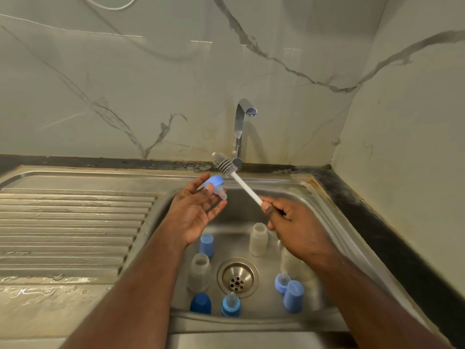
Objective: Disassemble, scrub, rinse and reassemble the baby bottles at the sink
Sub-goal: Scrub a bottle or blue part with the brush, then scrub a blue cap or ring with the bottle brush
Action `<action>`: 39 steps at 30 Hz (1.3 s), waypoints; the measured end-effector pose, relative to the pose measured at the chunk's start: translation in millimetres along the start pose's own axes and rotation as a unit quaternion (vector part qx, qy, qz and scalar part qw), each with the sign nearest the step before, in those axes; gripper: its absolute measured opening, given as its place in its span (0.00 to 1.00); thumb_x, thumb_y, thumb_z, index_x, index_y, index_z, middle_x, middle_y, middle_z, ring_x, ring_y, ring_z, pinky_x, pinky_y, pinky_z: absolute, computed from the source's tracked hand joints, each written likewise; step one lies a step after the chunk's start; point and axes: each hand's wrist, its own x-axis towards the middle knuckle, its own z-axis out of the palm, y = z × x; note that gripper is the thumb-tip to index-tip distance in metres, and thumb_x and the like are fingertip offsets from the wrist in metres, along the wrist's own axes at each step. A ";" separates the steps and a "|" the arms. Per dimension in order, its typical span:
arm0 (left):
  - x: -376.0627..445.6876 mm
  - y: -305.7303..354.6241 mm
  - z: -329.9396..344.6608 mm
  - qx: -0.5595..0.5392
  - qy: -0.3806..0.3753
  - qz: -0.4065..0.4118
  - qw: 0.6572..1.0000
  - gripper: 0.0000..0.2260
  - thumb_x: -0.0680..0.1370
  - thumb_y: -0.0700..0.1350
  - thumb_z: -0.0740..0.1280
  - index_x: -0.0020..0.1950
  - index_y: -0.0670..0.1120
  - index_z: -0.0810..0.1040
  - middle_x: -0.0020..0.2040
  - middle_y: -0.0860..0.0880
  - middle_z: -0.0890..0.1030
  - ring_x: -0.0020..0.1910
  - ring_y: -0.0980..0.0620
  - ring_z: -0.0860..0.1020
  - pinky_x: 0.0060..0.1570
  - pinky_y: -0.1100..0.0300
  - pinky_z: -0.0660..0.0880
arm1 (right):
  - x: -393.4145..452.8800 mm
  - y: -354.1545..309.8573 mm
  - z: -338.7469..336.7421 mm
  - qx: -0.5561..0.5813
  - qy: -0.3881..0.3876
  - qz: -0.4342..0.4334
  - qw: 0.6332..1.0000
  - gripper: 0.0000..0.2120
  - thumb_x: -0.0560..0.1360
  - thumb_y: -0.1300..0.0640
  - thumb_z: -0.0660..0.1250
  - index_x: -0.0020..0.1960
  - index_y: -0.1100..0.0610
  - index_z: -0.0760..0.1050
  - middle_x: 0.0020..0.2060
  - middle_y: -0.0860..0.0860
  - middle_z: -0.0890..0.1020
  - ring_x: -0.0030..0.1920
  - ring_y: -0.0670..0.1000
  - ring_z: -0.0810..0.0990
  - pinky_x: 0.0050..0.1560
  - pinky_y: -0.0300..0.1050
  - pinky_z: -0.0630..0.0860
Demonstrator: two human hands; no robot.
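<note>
A person's two hands work above a stainless steel sink set into a wet surface below a marble-patterned wall. The left hand is turned palm up with its fingers nearly straight, and a blue collar with a clear teat lies across the fingertips, teat pointing right and slightly down; whether the thumb pins it cannot be told. The right hand has its fingers curled round the white handle of a bottle brush, whose grey bristled head rises up and left, just beside the collar and in front of the base of the chrome tap. No water shows at the spout.

In the basin, around the drain, the bottle parts stand apart. A clear bottle body stands left of the drain and another behind it to the right; a third clear body is partly hidden under the right forearm. A light blue cap stands near the left wrist, a dark blue cap at the front wall, and beside it a blue collar with its teat upright. To the right, another collar with teat touches a light blue cap. The ridged draining board stretches left.
</note>
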 end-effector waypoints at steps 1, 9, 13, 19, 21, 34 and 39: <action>0.4 0.8 -0.7 -0.006 -0.002 -0.001 1.000 0.25 0.74 0.38 0.70 0.72 0.45 0.74 0.61 0.40 0.83 0.58 0.42 0.83 0.56 0.46 0.82 | -0.3 -0.7 1.6 -0.007 -0.011 0.002 1.000 0.14 0.83 0.47 0.58 0.66 0.43 0.75 0.38 0.46 0.79 0.39 0.44 0.77 0.40 0.36 0.72; 3.0 -1.5 -4.2 0.017 0.020 -0.006 1.000 0.25 0.72 0.37 0.72 0.69 0.45 0.76 0.59 0.39 0.82 0.55 0.43 0.83 0.56 0.44 0.81 | 9.5 12.0 -5.1 -0.006 0.027 0.048 0.998 0.13 0.83 0.47 0.59 0.63 0.47 0.78 0.39 0.50 0.81 0.37 0.47 0.77 0.41 0.43 0.77; 8.7 -8.3 -8.1 0.101 0.068 -0.015 0.992 0.21 0.72 0.37 0.75 0.65 0.45 0.79 0.55 0.43 0.84 0.51 0.47 0.84 0.53 0.48 0.82 | 13.1 18.3 -9.3 -0.012 0.045 0.063 0.997 0.12 0.83 0.46 0.59 0.56 0.49 0.79 0.39 0.54 0.82 0.38 0.50 0.79 0.43 0.48 0.79; 13.2 -24.2 -8.4 0.271 0.083 -0.014 0.959 0.10 0.77 0.41 0.74 0.58 0.43 0.82 0.43 0.48 0.85 0.38 0.57 0.83 0.47 0.59 0.79 | 15.6 29.8 -12.4 -0.037 0.029 0.067 0.997 0.12 0.82 0.48 0.63 0.61 0.49 0.79 0.39 0.44 0.81 0.40 0.44 0.79 0.38 0.38 0.71; 14.0 -29.0 -8.9 0.339 0.085 -0.001 0.937 0.12 0.77 0.40 0.75 0.59 0.43 0.82 0.46 0.47 0.86 0.43 0.55 0.83 0.47 0.61 0.79 | 15.8 30.2 -11.9 -0.053 0.025 0.058 0.997 0.11 0.80 0.48 0.65 0.60 0.48 0.79 0.40 0.42 0.80 0.40 0.42 0.78 0.37 0.36 0.68; 47.8 -63.6 4.4 0.743 0.035 -0.022 0.668 0.13 0.71 0.48 0.80 0.49 0.47 0.81 0.42 0.53 0.80 0.46 0.52 0.79 0.46 0.59 0.73 | 22.3 38.1 -5.2 -0.074 0.009 0.053 0.996 0.09 0.78 0.48 0.68 0.56 0.48 0.80 0.42 0.45 0.82 0.43 0.47 0.80 0.48 0.46 0.77; 59.5 -75.0 11.2 0.787 0.003 -0.035 0.616 0.08 0.72 0.42 0.77 0.49 0.44 0.83 0.45 0.48 0.85 0.48 0.47 0.83 0.50 0.55 0.81 | 24.3 38.9 -3.5 -0.073 0.000 0.048 0.996 0.09 0.78 0.48 0.68 0.56 0.48 0.79 0.40 0.45 0.81 0.41 0.47 0.80 0.47 0.46 0.77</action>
